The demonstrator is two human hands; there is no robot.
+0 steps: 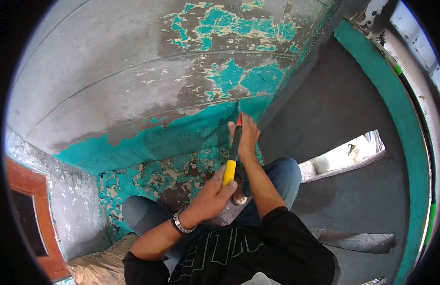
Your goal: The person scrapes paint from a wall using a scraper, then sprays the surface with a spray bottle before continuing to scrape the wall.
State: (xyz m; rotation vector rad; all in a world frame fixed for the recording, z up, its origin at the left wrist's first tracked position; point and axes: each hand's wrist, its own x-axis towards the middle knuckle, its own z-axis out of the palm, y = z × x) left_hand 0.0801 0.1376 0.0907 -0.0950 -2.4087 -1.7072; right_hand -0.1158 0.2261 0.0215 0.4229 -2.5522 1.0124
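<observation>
My left hand (210, 197), with a metal-band watch at the wrist, is closed around the yellow end of a long-handled scraper (236, 145). Farther up, my right hand (249, 135) grips the same tool near its red collar, thumb on one side and fingers on the other. The scraper's thin dark blade points away from me and overlaps the turquoise paint on the wall (182, 130). Ragged turquoise patches stay on that wall among bare grey areas. Paint flakes (120, 190) cover the floor along its foot.
My bent knees (284, 178) are on both sides of my arms. A printed paper sack (103, 261) lies at lower left, near an orange-brown frame (27, 175). On the right, a dark grey wall (324, 114) has bright cut openings (348, 154) and a turquoise edge.
</observation>
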